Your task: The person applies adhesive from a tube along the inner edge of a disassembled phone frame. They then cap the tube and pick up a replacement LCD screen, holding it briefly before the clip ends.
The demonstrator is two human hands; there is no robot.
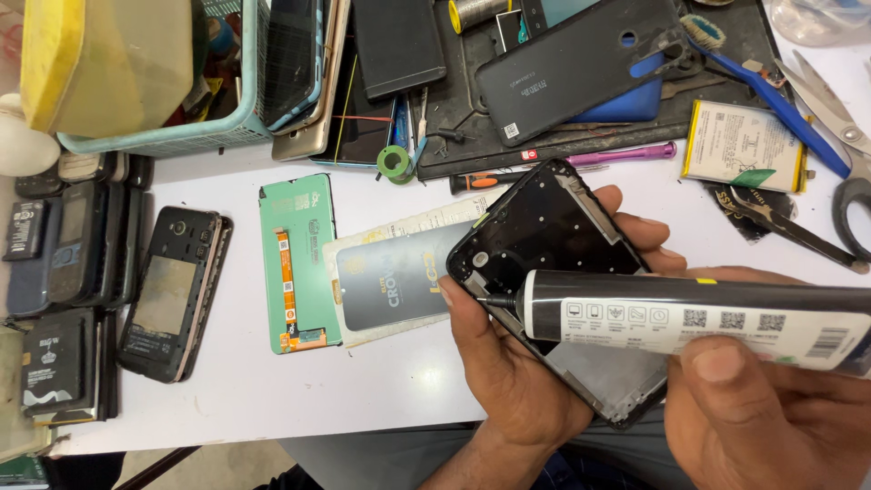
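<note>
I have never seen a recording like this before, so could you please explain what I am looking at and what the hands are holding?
There is no machine here: a person works with two bare hands, and the one picture comes from a camera worn on their head, looking down at a white table.

The left hand grips a black phone frame, tilted up towards the camera. The right hand holds a black and white glue tube, its thin nozzle touching the frame's edge.

On the table lie a green-backed phone screen, an opened phone, a stack of old phones, a yellow-edged battery, scissors, a blue toothbrush and a light blue basket.
</note>
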